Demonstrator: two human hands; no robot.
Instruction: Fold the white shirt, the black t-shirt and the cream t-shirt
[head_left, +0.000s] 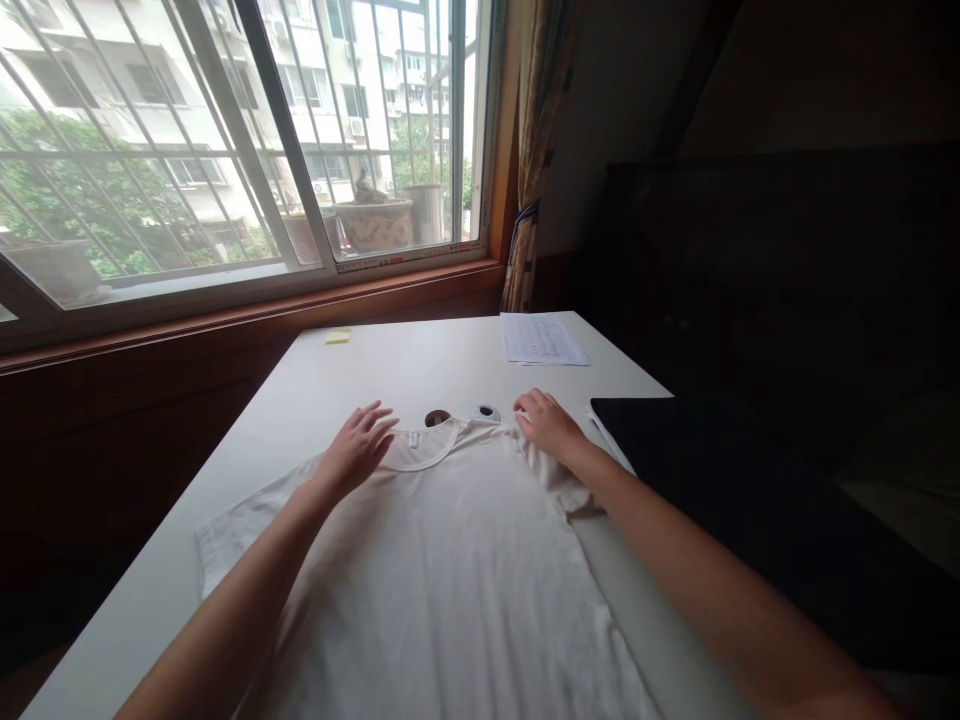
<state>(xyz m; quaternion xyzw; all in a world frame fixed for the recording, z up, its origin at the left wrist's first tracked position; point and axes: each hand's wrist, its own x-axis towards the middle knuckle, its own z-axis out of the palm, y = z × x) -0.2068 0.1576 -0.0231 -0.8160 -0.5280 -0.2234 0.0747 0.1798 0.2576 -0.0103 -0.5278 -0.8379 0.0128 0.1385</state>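
Observation:
A white T-shirt (pixel 450 560) lies spread on the white table, its neckline toward the far side and a small label inside the collar. Over the left side of the collar is my left hand (pixel 360 447), fingers stretched out and a little apart. My right hand (pixel 549 422) has curled fingers at the shirt's right shoulder and appears to pinch the cloth there. The right sleeve is bunched and partly hidden under my right forearm, while the left sleeve lies flat. Just beyond the collar are a dark round object (pixel 437 418) and a pale round object with a dark centre (pixel 486 412).
Printed paper sheets (pixel 546 340) and a yellow sticky note (pixel 337 337) lie at the far part of the white table (pixel 420 360). A black flat item (pixel 720 500) covers the right side. Behind the table are a barred window and a tied curtain (pixel 529 200).

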